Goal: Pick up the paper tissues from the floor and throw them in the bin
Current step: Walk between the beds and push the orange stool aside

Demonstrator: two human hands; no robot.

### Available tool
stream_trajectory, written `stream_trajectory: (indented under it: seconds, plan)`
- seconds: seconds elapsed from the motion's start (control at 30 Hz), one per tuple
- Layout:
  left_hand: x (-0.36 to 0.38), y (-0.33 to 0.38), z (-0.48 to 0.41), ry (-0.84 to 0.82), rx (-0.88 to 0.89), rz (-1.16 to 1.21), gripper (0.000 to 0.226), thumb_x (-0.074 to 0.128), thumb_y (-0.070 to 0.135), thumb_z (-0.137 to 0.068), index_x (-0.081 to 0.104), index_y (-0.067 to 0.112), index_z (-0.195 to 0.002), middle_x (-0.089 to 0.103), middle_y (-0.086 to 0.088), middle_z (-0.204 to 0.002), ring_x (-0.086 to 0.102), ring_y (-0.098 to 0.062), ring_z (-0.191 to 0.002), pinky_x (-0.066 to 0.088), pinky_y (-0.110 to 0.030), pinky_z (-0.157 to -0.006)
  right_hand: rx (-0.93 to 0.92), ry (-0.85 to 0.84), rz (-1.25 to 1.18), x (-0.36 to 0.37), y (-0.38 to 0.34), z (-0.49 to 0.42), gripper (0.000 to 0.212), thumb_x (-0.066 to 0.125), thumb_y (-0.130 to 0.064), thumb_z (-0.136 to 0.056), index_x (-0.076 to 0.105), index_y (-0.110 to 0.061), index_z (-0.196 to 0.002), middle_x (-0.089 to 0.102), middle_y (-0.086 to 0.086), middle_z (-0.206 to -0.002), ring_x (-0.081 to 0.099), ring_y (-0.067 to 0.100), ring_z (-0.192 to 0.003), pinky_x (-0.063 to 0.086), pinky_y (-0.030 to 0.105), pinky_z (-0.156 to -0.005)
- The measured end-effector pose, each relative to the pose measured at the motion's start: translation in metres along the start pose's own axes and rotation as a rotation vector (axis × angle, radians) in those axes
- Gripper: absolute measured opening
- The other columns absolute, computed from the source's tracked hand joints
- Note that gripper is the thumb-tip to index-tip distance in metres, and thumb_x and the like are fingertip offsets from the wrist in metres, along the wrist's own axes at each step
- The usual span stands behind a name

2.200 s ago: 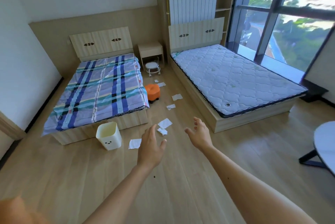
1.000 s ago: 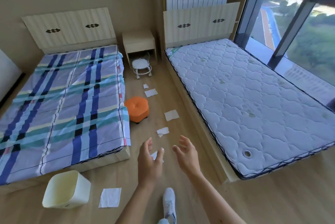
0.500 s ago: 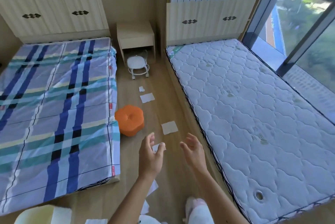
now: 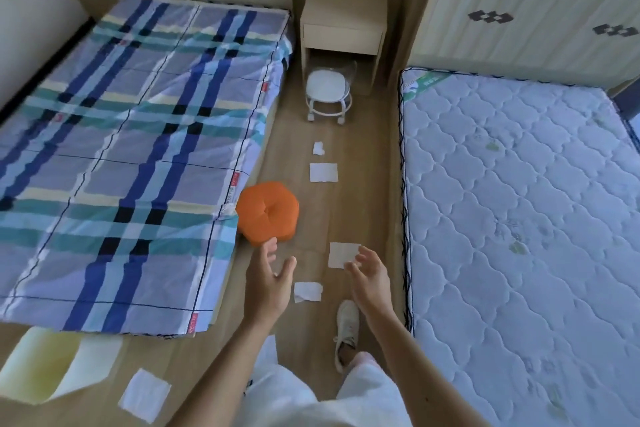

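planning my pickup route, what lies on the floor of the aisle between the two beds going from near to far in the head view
crumpled tissue between the hands → flat tissue by the right hand's fingertips → orange pouf → square tissue → small torn tissue → white stool → nightstand

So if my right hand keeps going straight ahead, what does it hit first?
Most likely the flat tissue lying on the floor just past the right hand and its fingertips, though depth is unclear.
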State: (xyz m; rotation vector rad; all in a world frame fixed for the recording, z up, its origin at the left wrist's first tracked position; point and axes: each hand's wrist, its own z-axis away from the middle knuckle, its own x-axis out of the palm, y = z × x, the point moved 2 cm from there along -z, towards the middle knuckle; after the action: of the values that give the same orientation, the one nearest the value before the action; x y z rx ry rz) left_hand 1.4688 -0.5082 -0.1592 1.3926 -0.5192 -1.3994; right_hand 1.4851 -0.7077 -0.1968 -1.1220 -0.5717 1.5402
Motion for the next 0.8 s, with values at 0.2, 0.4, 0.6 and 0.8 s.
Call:
stream_trajectory:
  seconds: [0.2, 0.4, 0.6, 0.8]
  plan:
    - [0.028, 0.028, -0.056, 0.056, -0.04, -0.053, 0.048, 0.063, 0.025, -0.09, 0.048, 0.018, -0.134, 0.056, -0.002, -0.135, 0.054, -0.018, -0.12, 0.047, -0.035, -0.098, -0.014, -0.103, 0.074, -0.007, -0.037, -0.1, 0.049, 0.064, -0.027, -0.094, 0.052, -0.015, -0.14, 0.063, 0.009, -0.131, 0.062, 0.019, -0.111, 0.047, 0.029, -0.089]
    - [0.041, 0.033, -0.117, 0.029, -0.045, -0.1, 0.048, 0.063, 0.026, -0.09, 0.047, 0.018, -0.134, 0.055, -0.004, -0.137, 0.054, -0.021, -0.121, 0.049, -0.042, -0.099, 0.018, -0.132, 0.125, 0.008, -0.051, -0.161, 0.054, 0.065, -0.03, -0.092, 0.051, -0.013, -0.141, 0.063, 0.009, -0.132, 0.062, 0.021, -0.114, 0.053, 0.038, -0.093]
    - [0.053, 0.027, -0.191, -0.052, -0.013, -0.128, 0.046, 0.062, 0.027, -0.09, 0.047, 0.019, -0.133, 0.053, -0.003, -0.136, 0.053, -0.02, -0.121, 0.051, -0.047, -0.097, 0.08, -0.118, 0.175, 0.035, -0.054, -0.214, 0.053, 0.065, -0.03, -0.093, 0.051, -0.014, -0.141, 0.065, 0.01, -0.128, 0.062, 0.025, -0.117, 0.052, 0.043, -0.098]
    - [0.088, -0.012, -0.288, -0.146, 0.028, -0.159, 0.047, 0.06, 0.028, -0.09, 0.048, 0.018, -0.134, 0.055, -0.001, -0.134, 0.052, -0.014, -0.121, 0.05, -0.042, -0.099, 0.095, -0.108, 0.241, 0.083, -0.038, -0.302, 0.055, 0.064, -0.032, -0.093, 0.047, -0.016, -0.143, 0.063, 0.009, -0.131, 0.06, 0.022, -0.117, 0.05, 0.035, -0.095]
